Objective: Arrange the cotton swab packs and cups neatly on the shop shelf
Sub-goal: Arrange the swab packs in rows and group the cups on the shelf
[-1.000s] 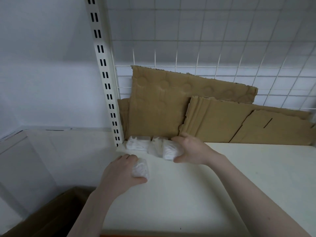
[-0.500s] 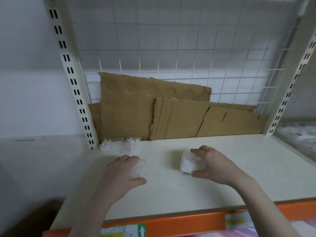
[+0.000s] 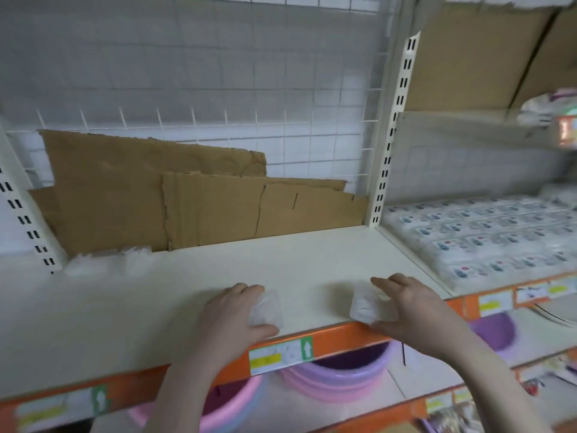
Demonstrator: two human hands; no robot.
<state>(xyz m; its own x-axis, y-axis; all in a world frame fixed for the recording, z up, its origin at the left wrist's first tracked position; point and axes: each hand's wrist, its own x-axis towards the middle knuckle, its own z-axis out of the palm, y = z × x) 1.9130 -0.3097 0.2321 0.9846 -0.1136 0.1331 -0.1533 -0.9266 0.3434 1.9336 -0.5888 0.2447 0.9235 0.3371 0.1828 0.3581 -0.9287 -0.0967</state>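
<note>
Two small clear-plastic packs with white contents, each a squat, crinkled packet, sat near the front edge of the cream-coloured shelf board (image 3: 193,276), one in each hand. The left hand (image 3: 229,317) lay over the left clear pack (image 3: 265,310), its fingers curled across the top and its thumb tucked under the near side, so that it gripped the packet against the board. The right hand (image 3: 409,310) held the right clear pack (image 3: 365,306) between fingers bent over the far edge and a thumb along the near edge, right at the orange front rail (image 3: 337,337) of the shelf. The two held packs were well apart from one another. At the back left corner, just beside the slotted white upright (image 3: 28,226), lay a short row of blurred clear packets (image 3: 106,260), probably of the same kind, though the blur hid their detail. Behind them, torn sheets of brown corrugated cardboard (image 3: 150,195) leaned against the white wire grid back (image 3: 312,132). The neighbouring shelf to the right carried rows of white wrapped packs (image 3: 487,232), and stacked pink and purple plastic basins (image 3: 340,376) sat on the shelf below.
</note>
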